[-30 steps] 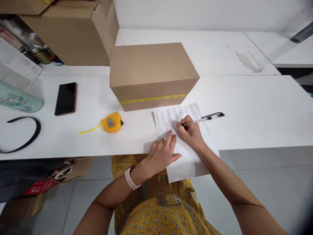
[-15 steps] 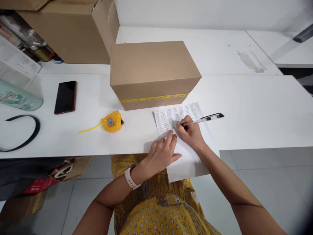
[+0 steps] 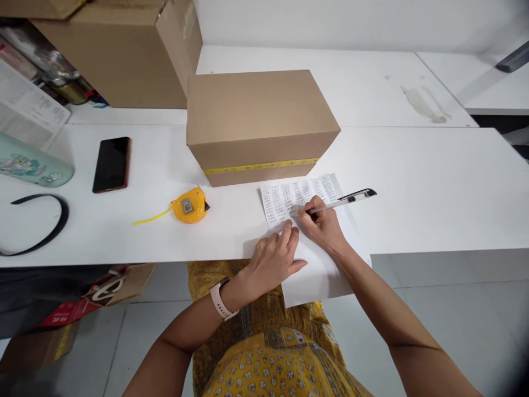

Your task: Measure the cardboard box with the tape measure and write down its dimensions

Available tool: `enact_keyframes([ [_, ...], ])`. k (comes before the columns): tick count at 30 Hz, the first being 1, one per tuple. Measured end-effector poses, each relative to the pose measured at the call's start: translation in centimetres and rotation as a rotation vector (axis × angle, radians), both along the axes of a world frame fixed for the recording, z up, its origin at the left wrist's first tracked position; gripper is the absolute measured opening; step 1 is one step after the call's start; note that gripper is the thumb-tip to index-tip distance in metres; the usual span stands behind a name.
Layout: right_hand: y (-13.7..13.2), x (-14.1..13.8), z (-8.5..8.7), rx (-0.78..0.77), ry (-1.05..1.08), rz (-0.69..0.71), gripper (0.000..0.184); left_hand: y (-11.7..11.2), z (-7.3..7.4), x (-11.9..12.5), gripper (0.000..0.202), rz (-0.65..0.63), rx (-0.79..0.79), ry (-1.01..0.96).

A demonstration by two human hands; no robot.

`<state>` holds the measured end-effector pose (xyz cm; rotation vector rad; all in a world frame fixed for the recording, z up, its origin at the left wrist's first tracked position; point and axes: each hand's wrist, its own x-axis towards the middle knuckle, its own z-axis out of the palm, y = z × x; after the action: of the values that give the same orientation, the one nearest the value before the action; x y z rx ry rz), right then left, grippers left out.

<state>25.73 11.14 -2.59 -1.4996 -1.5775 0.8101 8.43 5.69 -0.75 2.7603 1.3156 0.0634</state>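
A white sheet of paper [image 3: 318, 275] with rows of handwritten figures lies at the front edge of the white table [image 3: 433, 187], hanging partly over it. My left hand [image 3: 273, 262] rests flat on the sheet with its fingers stretched out. My right hand [image 3: 324, 223] grips a pen [image 3: 347, 199], whose tip touches the written rows. Just behind the paper stands a closed cardboard box [image 3: 258, 124] with a yellow tape line along its front. A yellow tape measure [image 3: 189, 207] lies to the left of the paper, a short length of tape pulled out.
A black phone [image 3: 111, 164] lies face up on the left. Farther left are a pale green bottle [image 3: 31, 165] on its side and a black strap [image 3: 37, 229]. A large cardboard box [image 3: 124, 49] stands at the back left. Bags sit on the floor under the table.
The pen's rear end has shifted very slightly as my right hand writes. The view has shifted a little; nothing else moved.
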Motion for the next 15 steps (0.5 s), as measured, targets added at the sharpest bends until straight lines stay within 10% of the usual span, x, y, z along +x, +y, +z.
enact_keyframes([
  [15,0.05,-0.18,0.37,0.013,0.005,-0.035,0.022,0.02,0.17,0.02,0.067,0.005,0.007,-0.005],
])
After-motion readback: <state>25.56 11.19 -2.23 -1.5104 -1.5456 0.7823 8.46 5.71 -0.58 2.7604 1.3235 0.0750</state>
